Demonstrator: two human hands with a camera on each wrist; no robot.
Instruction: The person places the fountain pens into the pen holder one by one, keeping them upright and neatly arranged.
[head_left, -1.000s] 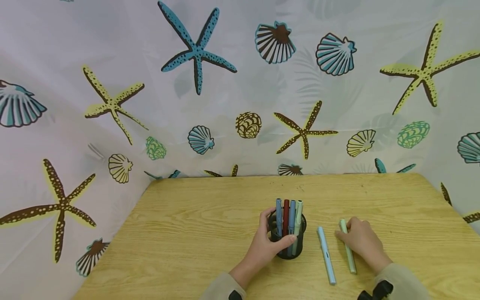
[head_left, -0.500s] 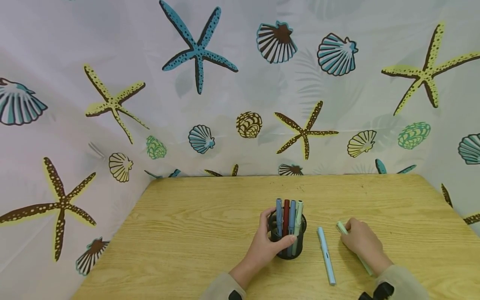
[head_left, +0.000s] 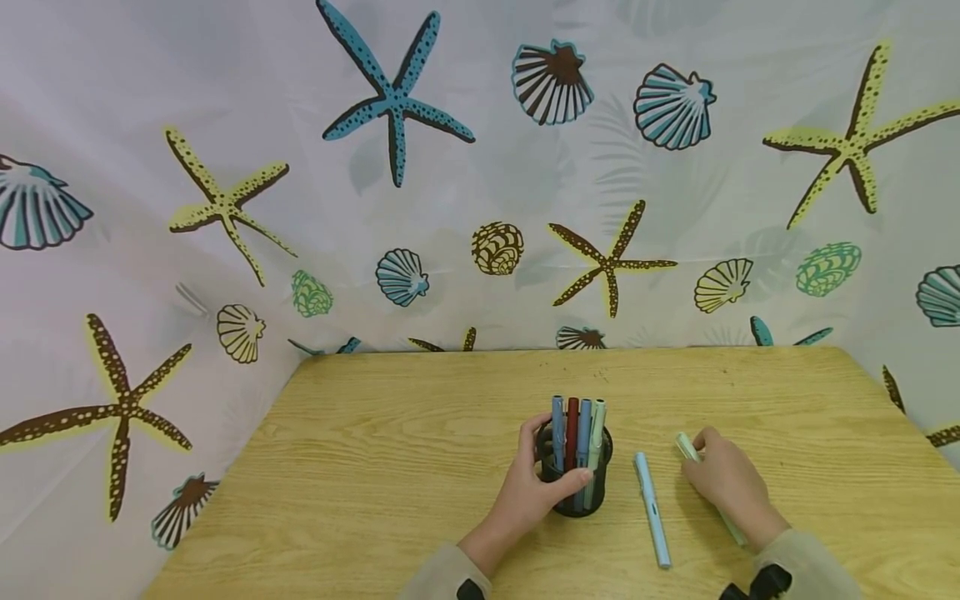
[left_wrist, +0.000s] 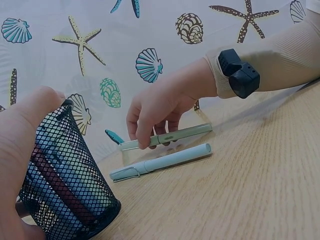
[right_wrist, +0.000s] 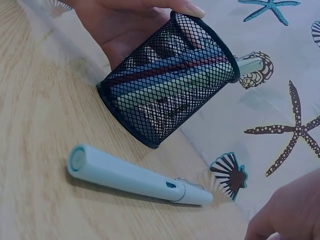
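the left hand (head_left: 534, 493) wraps around the black mesh pen cup (head_left: 573, 482), steadying it upright on the table (head_left: 375, 467); the right hand (head_left: 723, 479) pinches the pale green pen (left_wrist: 167, 136), lifting it just above the table beside the light blue pen (head_left: 651, 508) lying flat

Landmark: black mesh pen holder (head_left: 573, 483), upright on wooden table (head_left: 390, 467).
- Left of holder: bare tabletop, open out to the table edge.
- Behind holder: bare tabletop up to the patterned curtain (head_left: 465, 167), which closes off the back and left.
- Right of holder: light blue pen (head_left: 652, 508) lies flat near it; narrow gap between the two.
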